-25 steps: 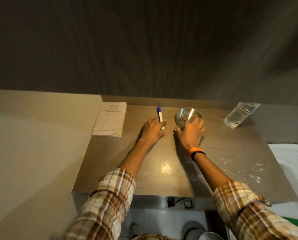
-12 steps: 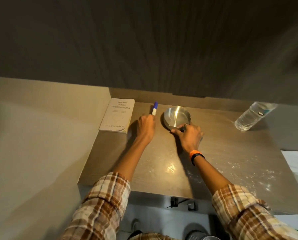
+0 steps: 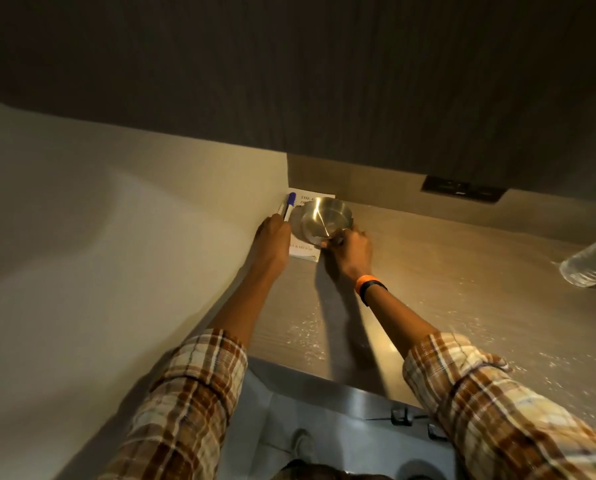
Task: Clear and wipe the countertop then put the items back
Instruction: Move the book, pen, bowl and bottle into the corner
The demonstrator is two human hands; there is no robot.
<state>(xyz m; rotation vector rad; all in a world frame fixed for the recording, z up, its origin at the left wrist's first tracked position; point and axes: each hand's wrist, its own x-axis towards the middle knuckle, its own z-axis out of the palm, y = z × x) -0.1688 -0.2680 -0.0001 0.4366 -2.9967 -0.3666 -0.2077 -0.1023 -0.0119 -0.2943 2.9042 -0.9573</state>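
Left hand (image 3: 272, 239) clamped on marker (image 3: 288, 206), right hand (image 3: 350, 249) pinching steel bowl (image 3: 326, 220) rim, both over book (image 3: 305, 251) in countertop (image 3: 445, 271) corner; likely gathering items to free the dusty surface for wiping

Book (image 3: 305, 251) lies in the back-left corner of the counter (image 3: 445, 271), against the wall. Bowl (image 3: 326, 220) sits over the book, right hand (image 3: 350, 251) at its near rim. Left hand (image 3: 272, 242) is left of the bowl, pen (image 3: 288, 206) pointing back. Bottle (image 3: 592, 265) stands far right, well apart.
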